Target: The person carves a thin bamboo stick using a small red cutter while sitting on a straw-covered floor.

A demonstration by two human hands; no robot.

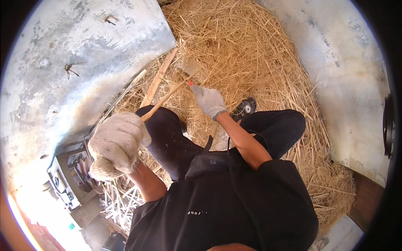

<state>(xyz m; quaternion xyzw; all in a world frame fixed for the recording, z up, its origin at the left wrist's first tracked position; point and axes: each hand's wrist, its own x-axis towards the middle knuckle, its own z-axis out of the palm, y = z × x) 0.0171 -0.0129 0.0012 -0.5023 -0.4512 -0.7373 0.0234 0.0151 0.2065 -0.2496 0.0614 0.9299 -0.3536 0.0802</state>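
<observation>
My left hand (119, 144), in a pale knit work glove, is closed around the near end of a slim light-brown wooden stick (169, 94). The stick slants up and away to the right, over my bent left knee. My right hand (209, 101), gloved the same way, is closed on a small red-handled tool (191, 83). Only a bit of red shows past the fingers, close to the stick's far part; a thin dark piece seems to extend beyond it. Whether tool and stick touch, I cannot tell.
Loose straw (251, 54) covers the floor around my legs. A wooden board (159, 77) lies at the foot of the left wall (83, 54). Another wall (343, 75) rises on the right. Wooden shelving with small items (77, 171) stands at lower left.
</observation>
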